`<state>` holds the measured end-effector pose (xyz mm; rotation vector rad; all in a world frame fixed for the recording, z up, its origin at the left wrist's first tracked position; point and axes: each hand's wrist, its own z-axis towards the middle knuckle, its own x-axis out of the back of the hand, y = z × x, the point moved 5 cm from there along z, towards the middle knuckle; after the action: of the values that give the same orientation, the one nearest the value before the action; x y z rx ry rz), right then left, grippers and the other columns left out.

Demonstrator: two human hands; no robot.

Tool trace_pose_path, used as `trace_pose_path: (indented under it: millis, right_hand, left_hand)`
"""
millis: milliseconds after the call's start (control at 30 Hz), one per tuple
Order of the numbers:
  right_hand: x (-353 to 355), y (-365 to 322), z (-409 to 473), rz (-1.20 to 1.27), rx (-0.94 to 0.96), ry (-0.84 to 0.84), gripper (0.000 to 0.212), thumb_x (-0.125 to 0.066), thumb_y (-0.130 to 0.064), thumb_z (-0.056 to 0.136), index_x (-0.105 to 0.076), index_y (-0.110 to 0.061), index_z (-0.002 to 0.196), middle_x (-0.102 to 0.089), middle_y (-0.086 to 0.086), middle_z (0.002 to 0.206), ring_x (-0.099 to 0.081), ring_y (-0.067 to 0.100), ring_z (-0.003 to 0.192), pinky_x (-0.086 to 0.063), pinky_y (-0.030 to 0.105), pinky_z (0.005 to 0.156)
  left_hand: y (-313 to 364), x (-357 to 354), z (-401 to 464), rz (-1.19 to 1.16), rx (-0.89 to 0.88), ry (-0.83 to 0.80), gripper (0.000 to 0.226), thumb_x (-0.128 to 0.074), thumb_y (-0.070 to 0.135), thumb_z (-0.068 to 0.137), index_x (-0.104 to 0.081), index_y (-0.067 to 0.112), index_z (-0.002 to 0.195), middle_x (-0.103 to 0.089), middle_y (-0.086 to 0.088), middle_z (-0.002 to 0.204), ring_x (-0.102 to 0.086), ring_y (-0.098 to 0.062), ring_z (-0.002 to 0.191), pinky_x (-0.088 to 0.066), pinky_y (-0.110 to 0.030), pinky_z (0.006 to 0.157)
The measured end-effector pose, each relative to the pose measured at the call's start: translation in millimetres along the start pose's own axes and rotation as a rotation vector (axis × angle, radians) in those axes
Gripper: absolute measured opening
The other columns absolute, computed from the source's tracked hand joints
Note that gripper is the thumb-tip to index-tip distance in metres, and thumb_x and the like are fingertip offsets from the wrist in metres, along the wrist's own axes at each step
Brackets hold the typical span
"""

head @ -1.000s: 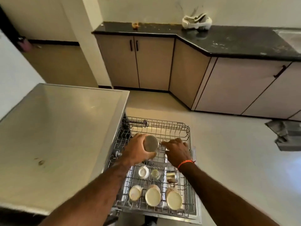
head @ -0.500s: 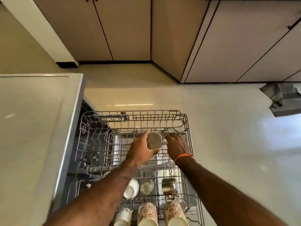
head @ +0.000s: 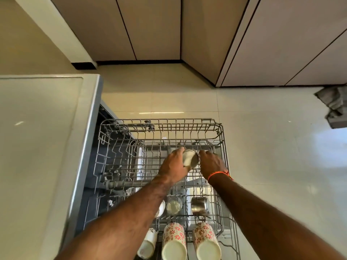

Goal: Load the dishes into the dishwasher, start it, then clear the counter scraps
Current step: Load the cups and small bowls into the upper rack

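Compared with a moment ago, the steel cup [head: 190,158] sits lower, tilted inside the pulled-out dishwasher rack [head: 161,126]. The left hand [head: 173,166] grips it, fingers curled round. The right hand [head: 211,163] touches the rack beside it; finger spread unclear. Three floral mugs [head: 173,239] lie nearer.

Both bare forearms stretched forward and down, left hand [head: 173,167] with fingers curled, gripping a small steel cup [head: 190,158], right hand [head: 211,163] just beside it, knuckles up, fingers bent downward, orange thread round right wrist
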<state>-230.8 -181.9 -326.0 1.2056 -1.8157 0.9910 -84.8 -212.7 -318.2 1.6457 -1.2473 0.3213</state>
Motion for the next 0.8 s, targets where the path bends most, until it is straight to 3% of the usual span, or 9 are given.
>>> trace_pose_path:
  millis: [200, 300, 433, 533, 633, 800]
  right_hand:
    - [43, -10, -59, 0.024, 0.062, 0.017, 0.063, -0.062, -0.008, 0.084, -0.044, -0.022, 0.143, -0.062, 0.007, 0.130, -0.062, 0.028, 0.112, -0.054, 0.042, 0.091]
    - [63, -29, -101, 0.071, 0.151, 0.000, 0.062, -0.061, -0.012, 0.086, -0.043, -0.022, 0.144, -0.062, 0.007, 0.131, -0.063, 0.027, 0.107, -0.056, 0.044, 0.088]
    - [95, -64, -161, 0.120, 0.270, 0.031, 0.055, -0.062, -0.023, 0.091, -0.045, -0.023, 0.144, -0.058, 0.009, 0.138, -0.060, 0.032, 0.119, -0.053, 0.046, 0.097]
    - [112, -96, -203, 0.112, 0.372, 0.034, 0.059, -0.061, -0.031, 0.089, -0.041, -0.028, 0.144, -0.061, 0.012, 0.134, -0.059, 0.036, 0.121, -0.052, 0.047, 0.097]
    - [121, -134, -249, 0.042, 0.491, 0.040, 0.061, -0.059, -0.027, 0.093, -0.037, -0.023, 0.150, -0.060, 0.014, 0.138, -0.058, 0.035, 0.123, -0.048, 0.040, 0.097]
    - [114, -204, -319, 0.076, 0.690, -0.034, 0.064, -0.061, -0.035, 0.094, -0.038, -0.020, 0.151, -0.056, 0.017, 0.142, -0.055, 0.037, 0.126, -0.046, 0.042, 0.101]
  left_hand:
    - [25, 35, -64, -0.007, -0.002, 0.052, 0.093, -0.078, 0.041, 0.086, -0.025, 0.013, 0.158, -0.041, -0.007, 0.158, -0.048, -0.027, 0.138, -0.041, -0.039, 0.113]
    - [35, 54, -113, -0.024, 0.012, 0.104, 0.080, -0.077, 0.040, 0.087, -0.037, 0.012, 0.151, -0.051, -0.008, 0.149, -0.055, -0.024, 0.130, -0.048, -0.033, 0.105]
    - [45, 77, -187, -0.033, 0.036, 0.203, 0.083, -0.074, 0.045, 0.089, -0.033, 0.015, 0.155, -0.045, -0.007, 0.155, -0.046, -0.027, 0.140, -0.041, -0.041, 0.114]
    - [41, 94, -244, -0.024, 0.078, 0.283, 0.073, -0.073, 0.046, 0.089, -0.046, 0.012, 0.148, -0.059, -0.008, 0.141, -0.057, -0.027, 0.128, -0.048, -0.036, 0.105]
    - [25, 111, -310, -0.042, 0.174, 0.424, 0.055, -0.071, 0.050, 0.087, -0.064, 0.014, 0.128, -0.070, -0.007, 0.121, -0.066, -0.024, 0.111, -0.053, -0.032, 0.089]
    - [-17, 115, -417, -0.152, 0.306, 0.607, 0.059, -0.042, 0.075, 0.083, -0.071, 0.027, 0.101, -0.075, 0.005, 0.093, -0.071, -0.017, 0.090, -0.055, -0.034, 0.079]
